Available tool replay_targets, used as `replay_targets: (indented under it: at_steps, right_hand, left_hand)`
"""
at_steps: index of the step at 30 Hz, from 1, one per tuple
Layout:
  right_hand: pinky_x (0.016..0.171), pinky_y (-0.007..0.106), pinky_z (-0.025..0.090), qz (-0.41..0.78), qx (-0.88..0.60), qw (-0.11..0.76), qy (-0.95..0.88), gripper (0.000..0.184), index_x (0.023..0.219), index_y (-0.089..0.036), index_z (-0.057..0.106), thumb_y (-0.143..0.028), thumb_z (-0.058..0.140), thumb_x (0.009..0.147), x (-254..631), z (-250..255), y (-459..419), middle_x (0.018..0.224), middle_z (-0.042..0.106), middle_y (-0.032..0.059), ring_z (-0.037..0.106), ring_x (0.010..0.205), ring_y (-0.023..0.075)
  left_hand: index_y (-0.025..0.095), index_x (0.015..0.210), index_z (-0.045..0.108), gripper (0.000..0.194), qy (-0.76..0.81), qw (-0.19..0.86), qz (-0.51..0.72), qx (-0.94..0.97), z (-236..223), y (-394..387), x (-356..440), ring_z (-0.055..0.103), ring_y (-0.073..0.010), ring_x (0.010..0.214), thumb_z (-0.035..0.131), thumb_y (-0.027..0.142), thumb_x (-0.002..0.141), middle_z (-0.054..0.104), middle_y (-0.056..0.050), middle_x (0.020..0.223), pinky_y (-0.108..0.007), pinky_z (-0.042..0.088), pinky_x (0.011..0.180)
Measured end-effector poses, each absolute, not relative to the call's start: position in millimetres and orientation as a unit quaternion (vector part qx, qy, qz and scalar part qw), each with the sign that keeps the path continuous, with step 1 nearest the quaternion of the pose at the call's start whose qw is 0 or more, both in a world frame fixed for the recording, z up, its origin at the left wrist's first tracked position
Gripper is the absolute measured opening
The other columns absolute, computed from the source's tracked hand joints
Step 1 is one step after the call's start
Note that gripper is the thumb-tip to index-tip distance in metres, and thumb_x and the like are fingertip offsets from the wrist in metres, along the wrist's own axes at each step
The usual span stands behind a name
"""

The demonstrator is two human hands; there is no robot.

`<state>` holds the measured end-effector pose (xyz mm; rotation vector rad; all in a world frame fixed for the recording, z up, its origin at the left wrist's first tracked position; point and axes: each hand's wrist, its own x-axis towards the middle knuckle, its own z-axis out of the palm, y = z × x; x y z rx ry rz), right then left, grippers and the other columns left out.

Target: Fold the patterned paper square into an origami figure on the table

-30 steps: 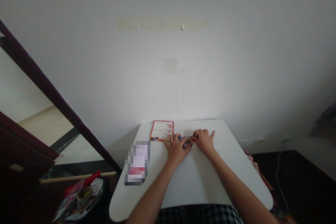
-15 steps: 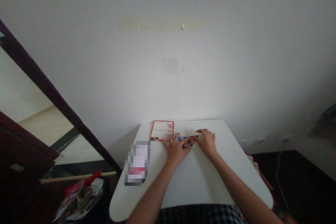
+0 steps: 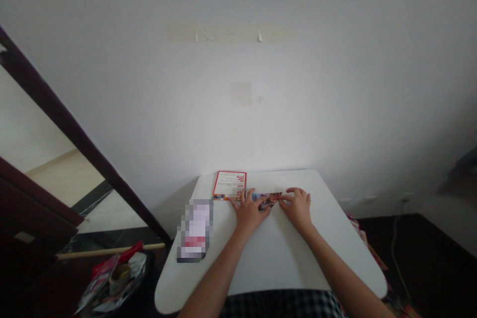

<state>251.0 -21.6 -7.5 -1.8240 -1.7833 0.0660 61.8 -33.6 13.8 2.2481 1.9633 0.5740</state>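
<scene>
A narrow folded strip of colourful printed paper (image 3: 267,199) lies on the white table (image 3: 276,253) near its far edge. My left hand (image 3: 249,209) lies flat on the strip's left part, fingers spread. At the strip's right end my right hand (image 3: 298,204) rests with its fingers curled and the fingertips pressing the paper down. A red-bordered leaflet (image 3: 230,184) sits just behind my left hand.
A pixelated flat object (image 3: 196,230) lies on the table's left side. The table stands against a white wall. On the floor at lower left are a bag of rubbish (image 3: 112,278) and a wooden stick (image 3: 110,251). A dark door frame runs diagonally on the left.
My right hand has slid to the right along the paper strip, leaving more of the strip showing between my hands. My left hand has stayed in place.
</scene>
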Motion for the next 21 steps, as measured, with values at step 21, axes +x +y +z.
replay_targets:
  at_steps: [21]
  right_hand:
    - [0.101, 0.042, 0.028, -0.01, -0.747, 0.291, -0.597, 0.026, 0.098, -0.033, 0.078, -0.041, 0.054, 0.09, 247.9, 0.3, -19.4, 0.115, 0.056, 0.009, 0.043, 0.115, 0.028]
  left_hand:
    - [0.055, 0.122, 0.061, 0.042, 0.637, 0.035, 0.19, 0.747, 7.5, -31.4, 58.9, 0.026, -0.0385, 0.14, 0.059, 0.062, 0.081, 0.044, 0.001, 0.148, -0.078, 0.006, 0.108]
